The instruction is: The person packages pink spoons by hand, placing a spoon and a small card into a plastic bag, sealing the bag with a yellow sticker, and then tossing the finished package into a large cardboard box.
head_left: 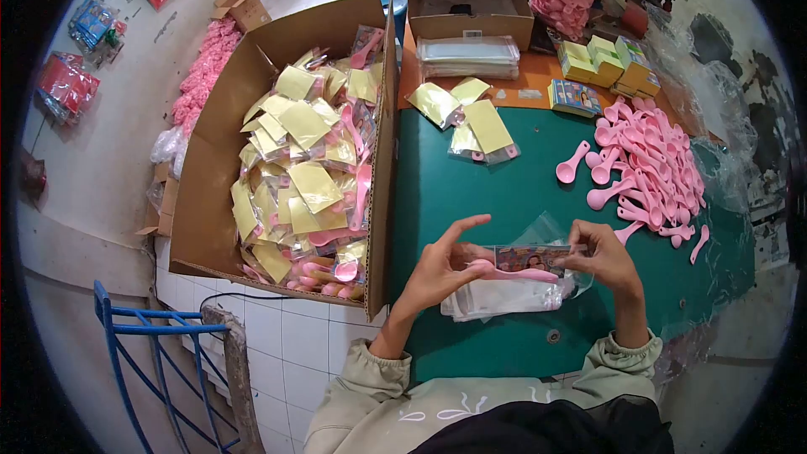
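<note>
Pink spoon (514, 272) was pinched by left hand (439, 267); right hand (607, 259) gripped the printed card (531, 254). Clear sleeve (546, 229) edges were indistinct.

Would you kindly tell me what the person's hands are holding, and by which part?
The left hand pinches the pink plastic spoon at its bowl end; the right hand grips the right edge of the clear bag with a printed card.
</note>
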The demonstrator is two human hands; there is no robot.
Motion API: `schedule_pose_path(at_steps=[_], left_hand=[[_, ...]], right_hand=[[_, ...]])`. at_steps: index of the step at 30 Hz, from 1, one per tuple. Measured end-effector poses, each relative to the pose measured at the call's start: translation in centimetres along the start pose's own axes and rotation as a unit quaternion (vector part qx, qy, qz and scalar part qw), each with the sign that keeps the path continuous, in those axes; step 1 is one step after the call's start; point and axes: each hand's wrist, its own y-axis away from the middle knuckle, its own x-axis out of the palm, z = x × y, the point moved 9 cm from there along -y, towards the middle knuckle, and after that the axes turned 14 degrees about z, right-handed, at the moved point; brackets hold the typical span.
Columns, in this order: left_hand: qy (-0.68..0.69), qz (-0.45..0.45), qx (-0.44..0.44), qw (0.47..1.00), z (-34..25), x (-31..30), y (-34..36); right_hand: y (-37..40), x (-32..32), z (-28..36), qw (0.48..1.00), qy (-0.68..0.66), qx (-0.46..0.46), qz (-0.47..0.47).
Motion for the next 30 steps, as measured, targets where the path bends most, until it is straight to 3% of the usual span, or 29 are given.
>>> schedule_pose_path(at_steps=[3, 7, 10, 12, 13, 16, 19, 21, 22, 25, 30], left_hand=[[-0.012, -0.046, -0.014, 0.999, 0.4, -0.4, 0.1], [0.000, -0.064, 0.006, 0.998, 0.6, -0.2, 0.0], [0.068, -0.002, 0.010, 0.998, 0.9, 1.5, -0.3], [0.049, 0.008, -0.010, 0.999, 1.3, 1.7, -0.3], [0.039, 0.012, -0.019, 0.999, 1.4, 1.7, -0.3], [-0.025, -0.036, -0.050, 0.998, 1.2, 0.9, 0.0], [-0.254, -0.153, 0.031, 0.955, -1.0, 0.8, 1.1], [-0.079, -0.067, -0.015, 0.995, 1.1, 2.5, 1.5], [0.010, -0.024, -0.038, 0.999, 2.0, 3.5, 1.9], [0.135, -0.004, -0.108, 0.985, 3.7, 4.6, 3.5], [0.120, 0.006, -0.140, 0.983, 4.7, 5.3, 5.2]], right_hand=[[0.1, 1.5, 0.8, 0.997, -0.077, -0.013, 0.014], [0.6, 1.3, -0.2, 0.998, -0.066, -0.005, -0.004], [0.8, 1.5, -0.3, 0.994, -0.089, -0.051, -0.039], [0.5, 1.4, -1.1, 0.983, -0.137, -0.111, -0.053], [0.4, 1.5, -1.2, 0.990, -0.097, -0.096, -0.047], [0.7, 1.5, -0.4, 0.996, -0.001, -0.069, -0.063], [2.1, 1.3, 2.2, 0.984, 0.085, -0.093, -0.129], [2.2, 2.6, 5.5, 0.964, 0.185, -0.134, -0.138], [1.7, 4.2, 5.6, 0.973, 0.193, -0.118, -0.049], [1.6, 8.4, 5.3, 0.927, 0.336, -0.151, 0.073], [0.7, 10.6, 3.5, 0.913, 0.372, -0.133, 0.098]])
